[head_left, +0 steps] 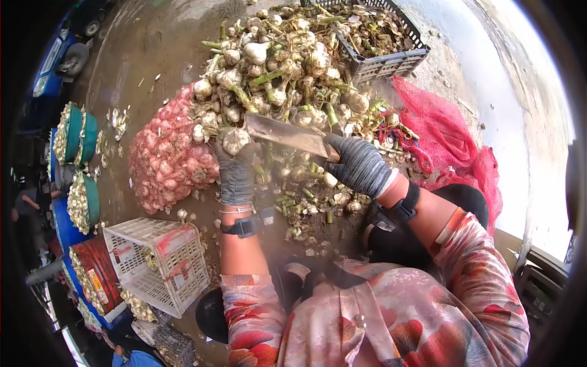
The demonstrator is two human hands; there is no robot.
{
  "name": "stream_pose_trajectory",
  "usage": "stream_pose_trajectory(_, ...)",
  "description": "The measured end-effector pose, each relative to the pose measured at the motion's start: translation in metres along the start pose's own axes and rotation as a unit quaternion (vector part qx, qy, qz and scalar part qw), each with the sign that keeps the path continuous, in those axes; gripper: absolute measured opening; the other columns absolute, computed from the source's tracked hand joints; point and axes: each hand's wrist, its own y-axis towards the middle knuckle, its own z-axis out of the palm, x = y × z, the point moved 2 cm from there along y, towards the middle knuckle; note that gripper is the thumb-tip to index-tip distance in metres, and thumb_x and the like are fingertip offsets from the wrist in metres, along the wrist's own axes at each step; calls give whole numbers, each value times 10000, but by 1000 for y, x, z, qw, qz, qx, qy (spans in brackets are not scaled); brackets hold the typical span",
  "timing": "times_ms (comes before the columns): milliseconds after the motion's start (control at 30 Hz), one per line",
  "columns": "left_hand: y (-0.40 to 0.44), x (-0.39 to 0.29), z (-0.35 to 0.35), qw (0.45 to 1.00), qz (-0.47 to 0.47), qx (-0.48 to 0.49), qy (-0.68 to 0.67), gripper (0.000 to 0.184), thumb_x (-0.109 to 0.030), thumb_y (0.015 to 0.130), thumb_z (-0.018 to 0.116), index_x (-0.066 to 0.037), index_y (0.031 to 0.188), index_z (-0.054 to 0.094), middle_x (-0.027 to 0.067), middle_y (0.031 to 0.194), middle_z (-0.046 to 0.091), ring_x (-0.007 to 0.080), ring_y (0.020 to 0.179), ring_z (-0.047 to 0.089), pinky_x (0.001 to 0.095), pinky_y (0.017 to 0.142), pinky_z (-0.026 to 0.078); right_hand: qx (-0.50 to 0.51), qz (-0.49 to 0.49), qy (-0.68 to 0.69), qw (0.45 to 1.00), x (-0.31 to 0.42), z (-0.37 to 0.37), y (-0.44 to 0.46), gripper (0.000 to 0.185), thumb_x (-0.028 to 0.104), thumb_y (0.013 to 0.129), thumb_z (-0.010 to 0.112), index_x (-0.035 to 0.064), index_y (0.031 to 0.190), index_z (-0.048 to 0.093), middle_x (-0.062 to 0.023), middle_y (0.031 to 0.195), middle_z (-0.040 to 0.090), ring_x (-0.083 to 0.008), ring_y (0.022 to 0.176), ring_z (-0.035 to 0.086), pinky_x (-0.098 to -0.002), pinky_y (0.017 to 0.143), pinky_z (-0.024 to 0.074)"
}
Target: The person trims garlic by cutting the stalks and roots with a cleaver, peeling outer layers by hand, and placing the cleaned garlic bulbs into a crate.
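Note:
My left hand [236, 174], in a grey striped glove, is closed around a garlic bulb [236, 140] held up in front of the heap. In a matching glove, my right hand [359, 165] grips the handle of a cleaver [287, 134]. Its broad, dirty blade points left, with the tip close to the bulb; I cannot tell whether they touch. Behind both hands lies a large heap of garlic [269, 67], many bulbs still with green stalks. Cut stalk pieces [309, 194] and loose bulbs lie below the blade.
A red mesh sack full of garlic [168, 153] stands left of the heap. A black crate [391, 64] of scraps is at the back right, near red netting [437, 125]. A white crate [159, 260] lies tipped at lower left. Green tubs [92, 199] of garlic stand far left.

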Motion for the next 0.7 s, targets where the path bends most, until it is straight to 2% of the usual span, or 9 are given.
stream_pose_trajectory(33,0,18,-13,916,238,22,324,530,-192,903,605,-49,1341,344,116,1055,590,186,880,596,303,713,528,6,-33,-11,999,5,2,-4,285,297,824,644,100,1022,586,-175,804,653,-368,787,645,-464,671,499)
stream_pose_trajectory(67,-10,45,-27,872,287,45,394,496,-207,925,571,-53,1342,351,107,1109,570,194,933,577,317,788,496,-28,-110,-36,993,11,3,-10,281,273,794,659,108,1011,587,-163,794,652,-363,781,648,-466,659,498)
stream_pose_trajectory(133,-23,106,-44,987,86,133,38,437,-237,969,503,-61,1345,367,89,1215,531,210,1039,540,346,939,432,51,-139,-86,985,27,4,-17,270,239,757,670,105,976,589,-153,790,650,-357,779,651,-465,659,500)
stream_pose_trajectory(167,-32,130,-51,983,10,149,-109,412,-252,991,469,-65,1347,375,80,1268,511,218,1092,522,360,1014,399,49,-159,-91,982,37,3,-25,219,196,740,660,112,932,595,-141,782,650,-350,773,653,-461,648,502)
stream_pose_trajectory(267,-64,119,-51,929,196,84,303,510,-305,914,597,-62,1316,397,120,1155,554,211,1063,534,352,898,461,69,-168,-111,977,41,11,-38,196,180,728,655,128,910,607,-128,772,652,-340,761,657,-462,631,502)
stream_pose_trajectory(433,-108,51,-8,936,201,49,284,606,-305,817,701,-66,1298,421,108,1079,581,230,957,581,354,889,468,82,-164,-130,974,37,21,-52,178,183,747,631,135,917,607,-127,757,651,-338,748,661,-468,618,501)
stream_pose_trajectory(567,-112,64,-18,758,359,57,541,470,-217,841,682,-66,1249,505,125,1126,601,207,1008,587,343,854,494,82,-158,-155,972,20,27,-50,191,187,766,605,105,939,596,-157,731,640,-352,734,657,-468,636,502)
stream_pose_trajectory(633,-132,12,15,921,200,50,330,485,-83,787,685,-62,1228,486,75,1072,592,148,947,577,279,802,498,91,-128,-169,973,10,25,-43,189,208,823,568,75,952,601,-176,745,648,-361,736,657,-462,671,506)
stream_pose_trajectory(700,-155,-34,45,969,155,28,190,513,10,742,678,-61,1205,469,41,1025,572,110,894,561,245,765,497,80,65,-141,985,-75,34,-6,294,315,895,533,62,1002,638,-194,822,670,-344,770,661,-426,706,512)
